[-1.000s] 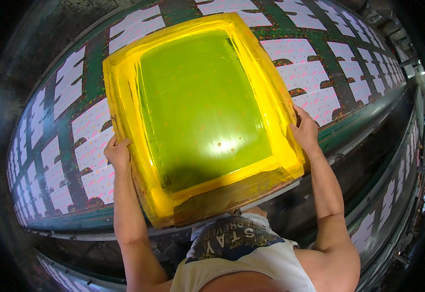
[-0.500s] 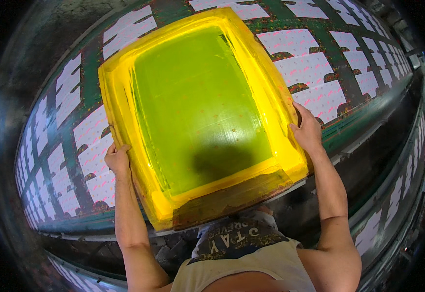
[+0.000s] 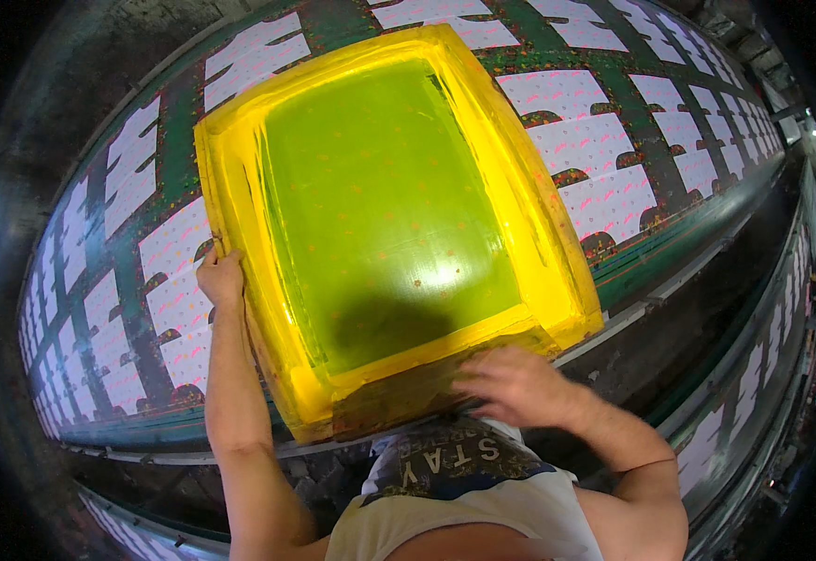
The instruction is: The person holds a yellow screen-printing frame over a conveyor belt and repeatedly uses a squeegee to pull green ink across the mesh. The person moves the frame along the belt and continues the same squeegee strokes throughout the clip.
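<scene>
A screen-printing frame (image 3: pixel 385 210) with a green mesh and yellow ink-covered borders lies over the printed fabric pieces, tilted slightly in view. On its left edge my left hand (image 3: pixel 220 277) is closed, thumb on top of the rim. My right hand (image 3: pixel 513 385), blurred by motion, is off the frame's right side and hovers at the near edge. Its fingers look apart, with nothing seen in them. Beneath that hand, a brown translucent strip (image 3: pixel 399 388) runs along the frame's near end. The shadow on the mesh hides part of its surface.
White fabric pieces (image 3: pixel 600 201) with pink prints lie in rows on a long green table (image 3: pixel 651 271). A metal rail (image 3: pixel 618 323) follows the table's near edge. Another table with similar white pieces (image 3: pixel 707 449) stands at the right, across a dark gap.
My right hand has let go of the frame's right edge and moved down and left to its near end. My left hand keeps its grip; the frame stays nearly in place.
</scene>
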Motion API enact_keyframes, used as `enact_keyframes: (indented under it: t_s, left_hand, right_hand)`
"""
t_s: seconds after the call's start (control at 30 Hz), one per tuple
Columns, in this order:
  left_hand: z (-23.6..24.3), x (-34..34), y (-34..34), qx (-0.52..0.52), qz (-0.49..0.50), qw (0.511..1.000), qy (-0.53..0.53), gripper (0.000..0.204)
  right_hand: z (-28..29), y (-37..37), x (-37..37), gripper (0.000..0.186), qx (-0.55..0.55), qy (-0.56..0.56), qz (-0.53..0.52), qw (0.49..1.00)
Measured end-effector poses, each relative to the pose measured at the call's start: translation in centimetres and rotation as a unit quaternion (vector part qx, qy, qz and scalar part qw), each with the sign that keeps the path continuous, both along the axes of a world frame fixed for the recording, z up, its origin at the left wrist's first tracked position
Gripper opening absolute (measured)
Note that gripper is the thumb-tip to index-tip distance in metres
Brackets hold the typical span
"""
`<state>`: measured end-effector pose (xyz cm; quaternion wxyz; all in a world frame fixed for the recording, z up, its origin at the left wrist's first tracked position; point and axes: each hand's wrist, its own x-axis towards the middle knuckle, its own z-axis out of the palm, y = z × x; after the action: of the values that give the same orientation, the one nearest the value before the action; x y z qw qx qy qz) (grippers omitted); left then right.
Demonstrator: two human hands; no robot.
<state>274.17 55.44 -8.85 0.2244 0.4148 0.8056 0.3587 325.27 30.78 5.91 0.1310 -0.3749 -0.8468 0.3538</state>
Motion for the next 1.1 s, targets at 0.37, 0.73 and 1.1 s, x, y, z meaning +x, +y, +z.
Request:
enact_keyframes:
  t_s: [0.37,0.73,1.1]
  left_hand:
    - [-1.1,0.1,-0.2,0.019,-0.018,0.990,0.141,0.049]
    - [-1.1,0.8,-0.6,0.089,-0.012,0.981,0.171,0.042]
    - [-0.2,1.4,-1.2,0.108,0.000,0.992,0.063,0.035]
  right_hand:
    - [-2.9,-1.8,-9.6,0.043,0.093,-0.213,-0.016,0.973]
    - [-7.5,13.5,-13.5,0.041,0.256,-0.178,-0.062,0.948]
    - [-8.9,45.2,-15.5,0.051,0.240,-0.247,-0.087,0.935]
